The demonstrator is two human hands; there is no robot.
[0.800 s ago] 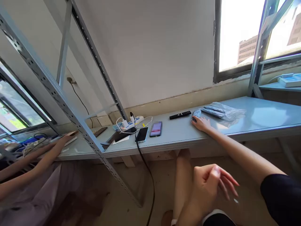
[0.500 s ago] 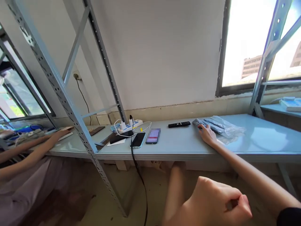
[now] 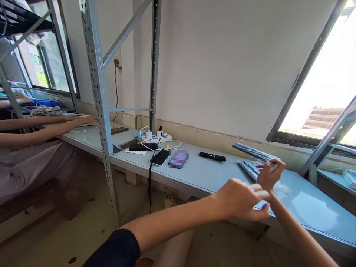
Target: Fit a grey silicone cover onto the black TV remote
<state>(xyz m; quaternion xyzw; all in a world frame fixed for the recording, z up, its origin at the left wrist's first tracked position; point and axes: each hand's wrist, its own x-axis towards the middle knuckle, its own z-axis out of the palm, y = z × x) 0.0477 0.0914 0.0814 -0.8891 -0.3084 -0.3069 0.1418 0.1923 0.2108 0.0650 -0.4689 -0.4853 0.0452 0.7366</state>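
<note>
On the right of the head view, my right hand (image 3: 269, 175) pinches one end of a long, flat, blue-grey plastic-wrapped packet (image 3: 251, 152), lifted at a tilt above the table. Beneath it, more blue-grey packets (image 3: 247, 170) and clear plastic lie on the table, partly hidden by that hand. My left hand (image 3: 247, 200) hovers before the table's front edge, close to my right wrist. Its fingers are bent, the thumb stands apart, and nothing shows between them.
A black remote (image 3: 213, 156), a pixelated phone (image 3: 178, 159), a dark phone (image 3: 160, 157) and a power strip (image 3: 157, 138) with cables lie on the light blue table (image 3: 191, 181). A metal post (image 3: 98, 85) rises at left. Beyond it are another person's arms (image 3: 55, 128).
My right hand has lifted one packet off the pile. My left hand has risen toward my right hand, its thumb now apart from the fingers. The camera view has turned and tilted.
</note>
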